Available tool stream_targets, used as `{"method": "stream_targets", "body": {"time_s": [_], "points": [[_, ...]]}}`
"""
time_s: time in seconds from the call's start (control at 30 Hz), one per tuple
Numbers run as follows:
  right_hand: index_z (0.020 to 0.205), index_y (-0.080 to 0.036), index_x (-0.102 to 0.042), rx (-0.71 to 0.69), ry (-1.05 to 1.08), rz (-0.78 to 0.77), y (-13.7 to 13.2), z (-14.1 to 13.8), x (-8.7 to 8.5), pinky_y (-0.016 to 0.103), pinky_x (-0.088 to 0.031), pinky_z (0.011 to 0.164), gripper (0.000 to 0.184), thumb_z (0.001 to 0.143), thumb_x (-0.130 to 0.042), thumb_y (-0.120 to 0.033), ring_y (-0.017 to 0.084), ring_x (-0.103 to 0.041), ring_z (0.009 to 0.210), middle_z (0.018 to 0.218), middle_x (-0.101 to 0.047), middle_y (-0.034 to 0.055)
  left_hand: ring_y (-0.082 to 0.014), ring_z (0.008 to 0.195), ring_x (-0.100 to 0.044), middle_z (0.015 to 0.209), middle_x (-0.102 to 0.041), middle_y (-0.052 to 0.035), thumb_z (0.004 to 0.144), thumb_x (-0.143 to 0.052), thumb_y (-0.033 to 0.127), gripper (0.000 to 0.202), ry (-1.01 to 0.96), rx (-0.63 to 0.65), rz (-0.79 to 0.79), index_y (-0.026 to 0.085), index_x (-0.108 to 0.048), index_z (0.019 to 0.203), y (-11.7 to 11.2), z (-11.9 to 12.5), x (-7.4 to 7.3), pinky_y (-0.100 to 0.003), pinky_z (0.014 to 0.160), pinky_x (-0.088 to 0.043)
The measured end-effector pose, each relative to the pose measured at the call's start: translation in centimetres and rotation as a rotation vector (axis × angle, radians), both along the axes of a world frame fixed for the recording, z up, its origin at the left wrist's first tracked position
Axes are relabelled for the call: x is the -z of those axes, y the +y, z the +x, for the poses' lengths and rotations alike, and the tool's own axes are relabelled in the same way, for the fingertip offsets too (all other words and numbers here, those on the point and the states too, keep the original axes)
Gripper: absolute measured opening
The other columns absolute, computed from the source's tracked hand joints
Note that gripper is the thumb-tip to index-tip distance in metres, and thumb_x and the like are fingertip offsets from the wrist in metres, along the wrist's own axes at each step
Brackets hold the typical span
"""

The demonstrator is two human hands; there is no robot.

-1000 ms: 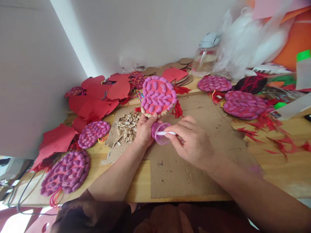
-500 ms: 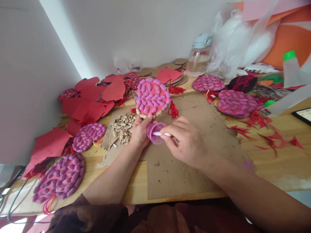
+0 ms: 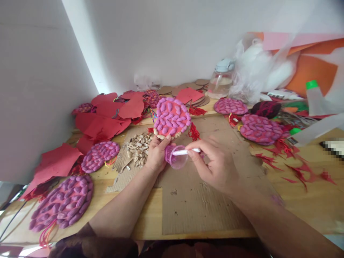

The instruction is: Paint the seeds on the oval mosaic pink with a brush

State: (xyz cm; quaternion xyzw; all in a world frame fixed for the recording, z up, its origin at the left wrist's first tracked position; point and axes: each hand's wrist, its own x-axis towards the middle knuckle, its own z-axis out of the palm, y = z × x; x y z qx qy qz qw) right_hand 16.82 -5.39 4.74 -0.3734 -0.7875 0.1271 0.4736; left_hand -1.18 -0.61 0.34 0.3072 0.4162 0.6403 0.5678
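My left hand (image 3: 158, 152) is closed round a red disc (image 3: 172, 117) covered with purple-painted peanut shells; a few along its lower edge are bare tan. The same hand also grips a small clear plastic cup (image 3: 177, 157) with purple paint inside, tilted toward me. In my right hand (image 3: 215, 161) a white stick-like tool (image 3: 185, 152), probably a brush, is pinched between thumb and fingers. Its tip sits inside the cup, so I cannot see its end. A red tassel (image 3: 194, 132) hangs at the disc's right side.
Loose peanut shells (image 3: 137, 148) lie left on the cardboard sheet (image 3: 204, 211). Finished-looking purple discs (image 3: 63, 202) and red paper pieces (image 3: 103, 125) spread along the left. At the back stand a water bottle (image 3: 220, 79) and a plastic bag (image 3: 252, 71); red scraps (image 3: 298, 170) lie right.
The whole view has shifted, so things appear lower. My right hand has drawn slightly right, with more of the white tool showing, while its tip stays in the cup.
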Motion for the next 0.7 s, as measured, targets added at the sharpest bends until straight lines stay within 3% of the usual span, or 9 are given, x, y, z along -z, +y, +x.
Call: {"method": "stream_targets", "body": {"time_s": [0.17,0.37,0.53,0.63,0.7], "points": [[0.097,-0.023,-0.066,0.069,0.26,-0.37,1.2,1.9,-0.6,0.026,-0.035,0.051,0.016,0.098,-0.056,-0.034,0.011,-0.05,0.057,0.071,-0.061,-0.0015,-0.0106,0.052,-0.062,0.072,-0.068,0.0013,0.062,-0.089,0.035,0.047,-0.039,-0.031,-0.006,0.018,-0.053,0.087,0.6,-0.5,0.3,-0.022,0.051,-0.05],[0.086,-0.022,-0.069,-0.031,0.765,-0.653,2.7,3.5,-1.6,0.023,-0.032,0.048,0.018,0.083,-0.072,-0.04,0.011,-0.047,0.056,0.061,-0.055,-0.0029,-0.0097,0.05,-0.061,0.071,-0.067,0.002,0.06,-0.09,0.035,0.048,-0.054,-0.006,-0.001,0.017,-0.054,0.087,0.2,0.0,0.0,-0.021,0.05,-0.048],[0.082,-0.022,-0.066,0.038,0.836,-0.594,3.2,4.0,-0.8,0.022,-0.036,0.047,0.02,0.075,-0.078,-0.037,0.01,-0.048,0.054,0.062,-0.056,-0.0039,-0.0103,0.051,-0.061,0.073,-0.067,0.0019,0.06,-0.09,0.038,0.049,-0.039,0.015,-0.026,0.018,-0.055,0.088,-0.2,0.4,-0.3,-0.021,0.048,-0.047],[0.08,-0.022,-0.062,0.088,0.768,-0.468,3.4,4.4,0.4,0.022,-0.031,0.043,0.024,0.074,-0.08,-0.036,0.009,-0.045,0.049,0.057,-0.052,-0.0061,-0.0103,0.051,-0.061,0.072,-0.066,0.0023,0.061,-0.09,0.036,0.048,-0.031,0.019,-0.021,0.018,-0.054,0.087,-0.3,0.5,-0.3,-0.021,0.048,-0.047],[0.084,-0.021,-0.065,0.13,0.648,-0.361,3.3,4.5,0.7,0.022,-0.029,0.042,0.019,0.08,-0.076,-0.036,0.009,-0.043,0.048,0.058,-0.051,-0.0057,-0.0104,0.051,-0.061,0.071,-0.065,0.0025,0.064,-0.088,0.035,0.045,-0.014,0.025,-0.006,0.018,-0.054,0.088,-0.4,0.5,-0.3,-0.021,0.048,-0.047]]}}
